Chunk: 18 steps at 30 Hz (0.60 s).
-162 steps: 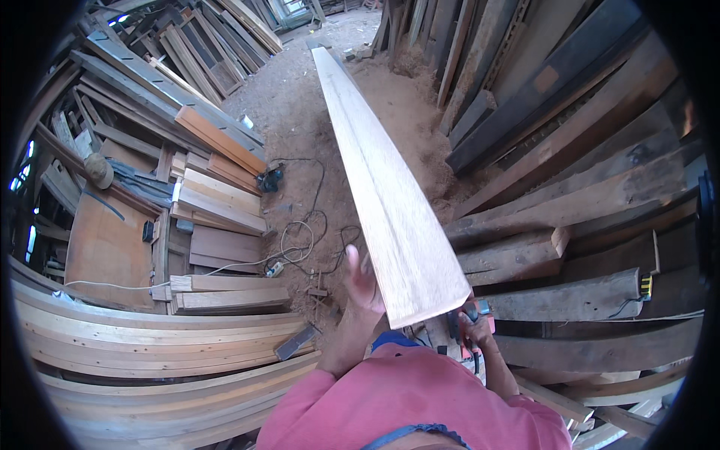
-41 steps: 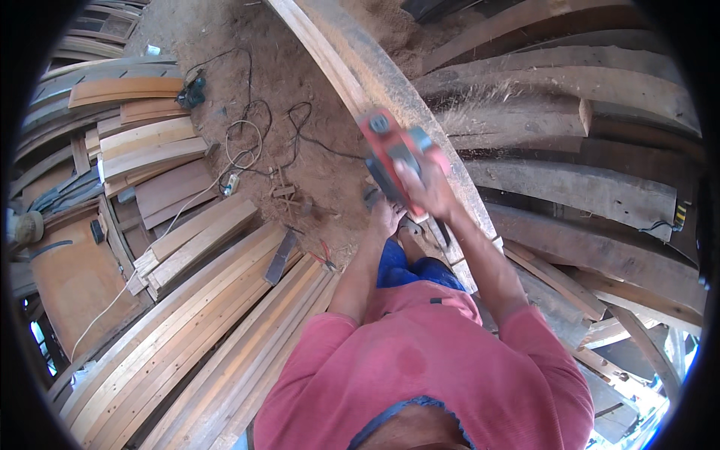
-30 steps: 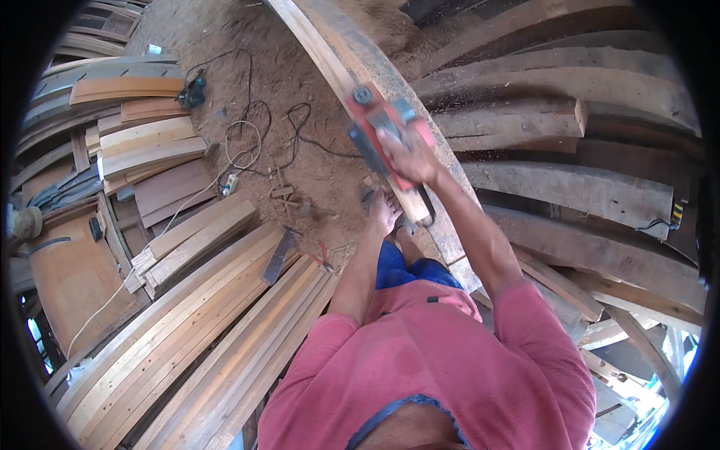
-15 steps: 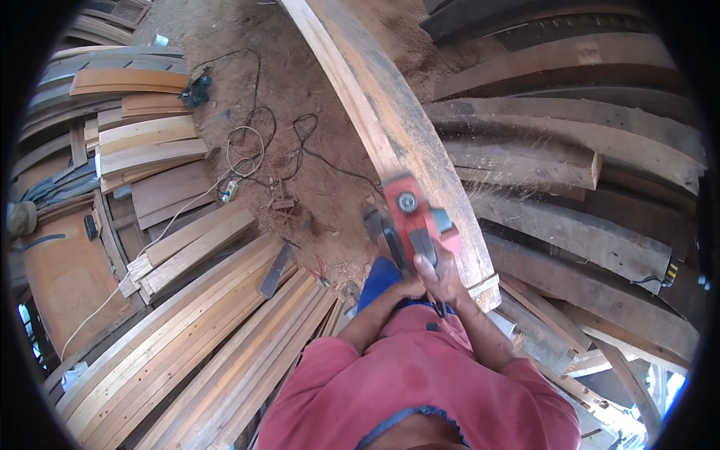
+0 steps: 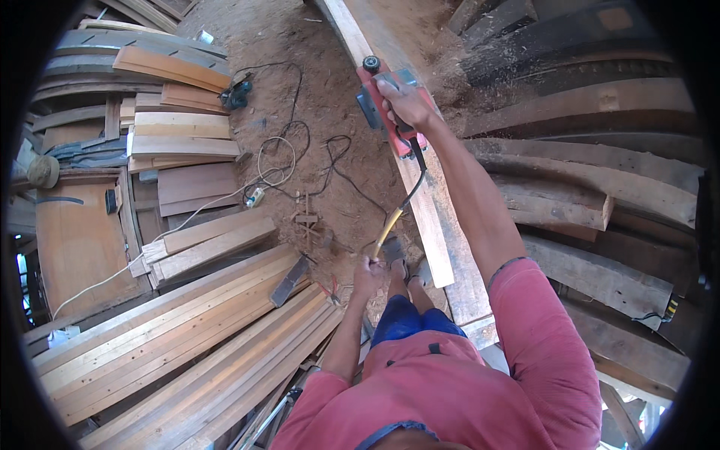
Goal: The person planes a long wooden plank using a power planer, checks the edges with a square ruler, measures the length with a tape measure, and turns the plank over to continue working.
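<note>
My right hand (image 5: pixel 406 106) is wrapped round the rear handle of a red electric planer (image 5: pixel 368 77), which rests on a long pale wooden board (image 5: pixel 424 222). That board lies along a wider, darker, dust-covered plank (image 5: pixel 460 279). From the planer's back end hangs a black power cord (image 5: pixel 420 180) with a yellow-wrapped stretch (image 5: pixel 388 231). Down at the left, my left hand (image 5: pixel 367 276) is closed on the cord just below the yellow part, apart from the board. Fine chips fly off to the right of the planer.
Stacks of planed boards (image 5: pixel 172 322) lie at the left, beside a coiled cable and extension socket (image 5: pixel 256 196). A second power tool (image 5: pixel 236 94) sits on the dusty ground at the far left. Heavy dark beams (image 5: pixel 600 262) fill the right side. Red-handled pliers (image 5: pixel 330 289) lie near my feet.
The planer has moved forward along the board, away from my body, with my right arm stretched out. My left hand has swung out to the left and now holds the cord.
</note>
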Each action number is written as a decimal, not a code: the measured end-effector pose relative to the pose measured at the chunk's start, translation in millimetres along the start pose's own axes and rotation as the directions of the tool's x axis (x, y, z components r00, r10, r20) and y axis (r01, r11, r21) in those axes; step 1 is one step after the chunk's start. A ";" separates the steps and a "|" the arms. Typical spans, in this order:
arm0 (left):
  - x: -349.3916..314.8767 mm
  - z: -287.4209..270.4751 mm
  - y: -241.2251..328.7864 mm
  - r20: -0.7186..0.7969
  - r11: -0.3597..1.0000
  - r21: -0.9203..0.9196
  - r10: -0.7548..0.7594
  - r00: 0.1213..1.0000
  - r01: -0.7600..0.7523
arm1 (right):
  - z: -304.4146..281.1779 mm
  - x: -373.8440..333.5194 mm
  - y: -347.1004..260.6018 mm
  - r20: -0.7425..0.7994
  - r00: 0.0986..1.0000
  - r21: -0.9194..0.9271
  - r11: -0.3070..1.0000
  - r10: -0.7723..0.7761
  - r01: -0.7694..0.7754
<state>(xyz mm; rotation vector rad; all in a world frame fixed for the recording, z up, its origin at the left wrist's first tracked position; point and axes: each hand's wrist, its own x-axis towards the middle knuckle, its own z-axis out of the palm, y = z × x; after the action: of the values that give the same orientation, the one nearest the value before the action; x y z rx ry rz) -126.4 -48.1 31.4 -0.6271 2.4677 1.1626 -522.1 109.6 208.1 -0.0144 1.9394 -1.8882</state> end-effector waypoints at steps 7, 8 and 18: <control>-17.2 -4.2 -47.8 0.051 0.992 0.129 -0.023 0.998 0.016 | 6.5 -125.6 46.5 -0.083 0.996 -0.145 0.989 -0.032 0.019; -23.7 -4.5 -52.9 0.046 0.992 0.129 -0.019 0.999 0.013 | 8.2 -160.1 54.1 -0.096 0.988 -0.246 0.965 -0.122 0.095; 28.8 4.5 -7.7 -0.357 0.985 0.098 0.166 0.919 -0.141 | 11.3 -272.6 84.6 -0.143 0.990 -0.192 0.980 0.016 -0.043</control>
<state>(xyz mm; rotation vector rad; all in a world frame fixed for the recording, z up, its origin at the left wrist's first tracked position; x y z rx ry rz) -146.1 -55.9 10.1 -0.6925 2.9045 1.0895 -247.2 187.1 207.9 0.0914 2.2006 -1.7145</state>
